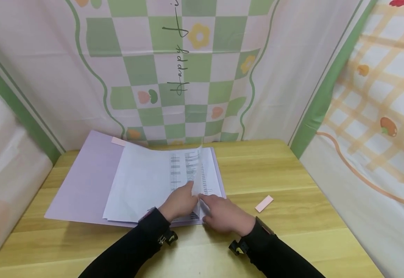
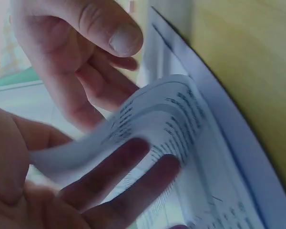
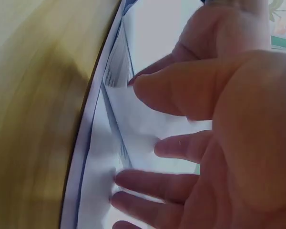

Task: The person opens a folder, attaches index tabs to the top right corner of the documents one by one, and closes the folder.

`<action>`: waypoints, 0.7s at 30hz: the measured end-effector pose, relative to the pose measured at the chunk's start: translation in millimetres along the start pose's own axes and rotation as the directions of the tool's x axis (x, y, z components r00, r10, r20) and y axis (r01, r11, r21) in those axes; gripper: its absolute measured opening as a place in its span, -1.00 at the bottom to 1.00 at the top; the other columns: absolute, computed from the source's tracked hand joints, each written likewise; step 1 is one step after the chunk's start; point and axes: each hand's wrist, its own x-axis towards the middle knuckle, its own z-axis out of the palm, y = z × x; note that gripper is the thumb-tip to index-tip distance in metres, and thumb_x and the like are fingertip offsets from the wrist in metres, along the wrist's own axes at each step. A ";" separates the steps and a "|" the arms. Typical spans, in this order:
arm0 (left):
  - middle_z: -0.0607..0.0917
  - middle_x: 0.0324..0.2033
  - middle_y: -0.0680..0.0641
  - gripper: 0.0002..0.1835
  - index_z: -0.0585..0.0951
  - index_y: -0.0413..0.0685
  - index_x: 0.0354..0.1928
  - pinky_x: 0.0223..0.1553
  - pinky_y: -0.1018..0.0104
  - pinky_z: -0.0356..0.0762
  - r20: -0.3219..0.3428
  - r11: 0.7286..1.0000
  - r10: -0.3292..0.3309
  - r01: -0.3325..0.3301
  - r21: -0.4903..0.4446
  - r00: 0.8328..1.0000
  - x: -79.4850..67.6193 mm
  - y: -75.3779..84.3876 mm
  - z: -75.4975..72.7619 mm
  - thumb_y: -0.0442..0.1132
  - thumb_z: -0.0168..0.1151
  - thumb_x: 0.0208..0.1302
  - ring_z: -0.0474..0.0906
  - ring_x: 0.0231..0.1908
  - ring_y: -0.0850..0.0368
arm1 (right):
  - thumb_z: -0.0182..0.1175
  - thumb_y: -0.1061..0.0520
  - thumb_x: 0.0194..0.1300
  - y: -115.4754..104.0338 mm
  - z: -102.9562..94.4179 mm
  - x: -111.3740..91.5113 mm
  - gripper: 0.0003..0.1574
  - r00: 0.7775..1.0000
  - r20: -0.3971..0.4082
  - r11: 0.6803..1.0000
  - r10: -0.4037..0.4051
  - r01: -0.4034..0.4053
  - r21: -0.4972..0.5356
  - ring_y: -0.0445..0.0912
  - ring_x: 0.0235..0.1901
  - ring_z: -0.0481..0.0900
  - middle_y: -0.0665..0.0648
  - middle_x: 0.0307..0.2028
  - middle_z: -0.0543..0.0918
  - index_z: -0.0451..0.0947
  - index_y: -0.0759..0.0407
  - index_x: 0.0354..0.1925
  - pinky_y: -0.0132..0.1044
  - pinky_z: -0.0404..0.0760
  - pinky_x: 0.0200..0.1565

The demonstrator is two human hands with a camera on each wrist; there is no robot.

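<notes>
A lilac folder (image 1: 80,181) lies spread on the table, a stack of white paper (image 1: 136,181) inside it. One printed sheet (image 2: 152,109) near the right side is lifted and bends upward. My left hand (image 1: 179,202) holds this sheet, with the paper passing between thumb and fingers in the left wrist view. Just right of the sheet is my right hand (image 1: 224,214), its index finger reaching the paper's edge. In the right wrist view the right hand's thumb and fingers (image 3: 157,183) are spread apart beside the paper, not closed round it.
A small pink strip (image 1: 264,204) lies on the wooden table (image 1: 278,166) to the right. Another pink piece (image 1: 118,141) shows at the top of the folder. Patterned cloth (image 1: 167,69) hangs behind and at both sides of the table.
</notes>
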 end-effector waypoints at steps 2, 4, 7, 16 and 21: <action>0.70 -0.34 -0.24 -0.28 0.07 -0.24 0.53 -0.44 0.17 0.50 -0.038 0.998 0.036 -0.034 0.050 0.999 -3.1 -2.0 1.3 -0.33 -0.01 0.36 0.57 -0.48 0.04 | 0.25 0.05 0.32 4.6 -1.2 -1.7 -0.24 1.000 -0.013 1.000 0.011 -0.012 -0.029 0.13 0.28 0.39 0.29 0.26 0.47 0.34 0.27 0.39 0.03 0.36 0.24; 0.67 -0.45 -0.16 -0.26 0.10 -0.14 0.55 -0.54 0.22 0.44 -0.084 0.988 0.105 -0.095 0.124 0.991 -7.6 -3.0 2.7 -0.36 0.01 0.32 0.50 -0.59 0.09 | 0.27 0.04 0.29 10.4 -1.4 -2.3 -0.31 1.000 -0.024 0.997 0.012 -0.014 -0.070 0.11 0.21 0.45 0.27 0.20 0.52 0.43 0.25 0.33 0.01 0.41 0.20; 0.69 -0.11 -0.21 -0.41 0.40 -0.09 0.42 -0.32 0.22 0.59 -0.118 0.922 0.237 -0.185 0.339 0.964 -14.6 -4.6 5.6 -0.29 0.10 0.32 0.65 -0.34 0.07 | 0.32 0.02 0.25 14.6 -1.8 -4.0 -0.44 0.999 -0.026 0.990 -0.018 0.014 -0.141 0.05 0.04 0.54 0.21 0.06 0.58 0.57 0.19 0.18 -0.02 0.53 0.03; 0.28 0.43 -0.22 -0.50 0.59 -0.18 0.20 0.29 0.19 0.27 0.065 0.671 0.514 -0.448 0.591 0.856 -20.7 -6.6 8.1 -0.10 0.21 0.27 0.30 0.35 -0.01 | 0.31 0.04 0.23 19.4 1.4 -2.8 -0.66 0.995 -0.049 0.973 -0.092 0.079 -0.219 -0.08 -0.28 0.48 0.05 -0.24 0.52 0.65 0.12 -0.05 -0.15 0.55 -0.27; 0.40 0.36 -0.10 -0.45 0.57 0.00 0.26 0.28 0.14 0.30 0.185 0.589 0.565 -0.550 0.592 0.804 -16.4 -3.8 -0.5 -0.23 0.28 0.15 0.37 0.29 0.02 | 0.30 0.03 0.24 19.4 0.4 -2.6 -0.57 0.998 -0.026 0.979 -0.056 0.050 -0.200 -0.07 -0.28 0.51 0.10 -0.16 0.54 0.64 0.16 0.05 -0.12 0.57 -0.28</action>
